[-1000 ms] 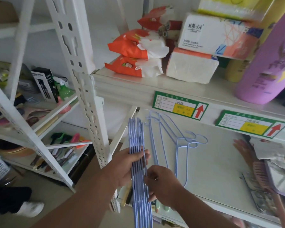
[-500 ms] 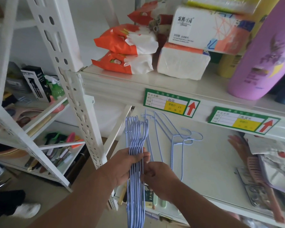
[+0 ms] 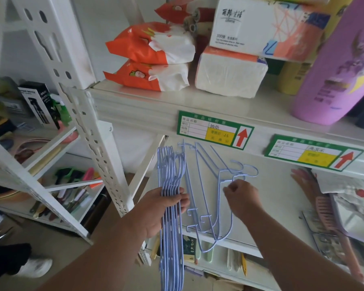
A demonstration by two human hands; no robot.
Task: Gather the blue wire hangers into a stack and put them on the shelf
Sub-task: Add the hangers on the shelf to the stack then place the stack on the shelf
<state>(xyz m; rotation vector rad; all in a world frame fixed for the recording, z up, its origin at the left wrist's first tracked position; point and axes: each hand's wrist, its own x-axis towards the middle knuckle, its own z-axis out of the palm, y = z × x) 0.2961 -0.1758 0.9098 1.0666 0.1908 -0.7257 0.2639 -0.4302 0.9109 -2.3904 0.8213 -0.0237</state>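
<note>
My left hand (image 3: 162, 208) grips a bundle of several blue wire hangers (image 3: 171, 244), held upright on edge at the left front corner of the white shelf (image 3: 267, 211). A few more loose blue hangers (image 3: 208, 185) lie flat on that shelf, hooks pointing right, their lower ends sticking out over the front edge. My right hand (image 3: 241, 196) rests over the necks of these loose hangers, fingers curled at the wire just below the hooks; whether it pinches the wire is not clear.
The shelf above carries orange wipe packs (image 3: 149, 59), tissue packs (image 3: 229, 72) and a purple bottle (image 3: 334, 70). Pink combs (image 3: 326, 208) and packets lie on the right of the hanger shelf. A white perforated upright (image 3: 86, 127) stands left; a second rack beyond it holds small tools.
My right hand has left the bundle and moved right to the necks of the loose hangers on the shelf. My left hand keeps holding the bundle in much the same place.
</note>
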